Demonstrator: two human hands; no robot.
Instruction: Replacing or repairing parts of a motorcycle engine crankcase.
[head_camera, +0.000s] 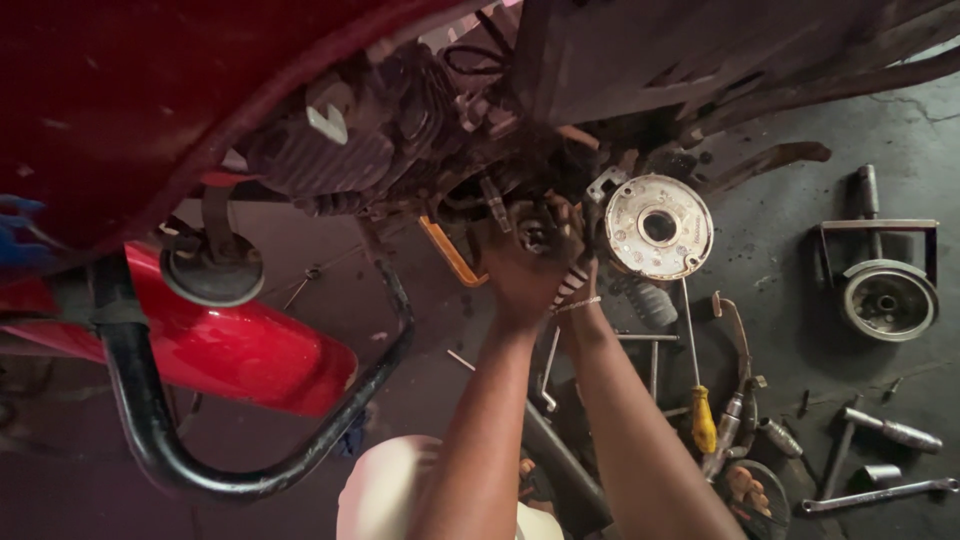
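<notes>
Oil-stained concrete floor (780, 290) is lying under a red motorcycle (150, 100). Both hands are reaching into its engine (400, 140): the left hand (525, 270) is curling its fingers around a small dark metal part (533, 236), while the right hand (580, 275) is sitting behind it, its grip hidden. Just beside them a round metal stator plate (658, 227) is hanging; a yellow-handled screwdriver (703, 418) and a flywheel (888, 298) are lying farther off.

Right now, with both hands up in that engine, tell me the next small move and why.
Probably steady the small round part with the left hand while the right hand works it loose. Both hands are already closed around it at the engine's open side, next to the round metal plate.
</notes>
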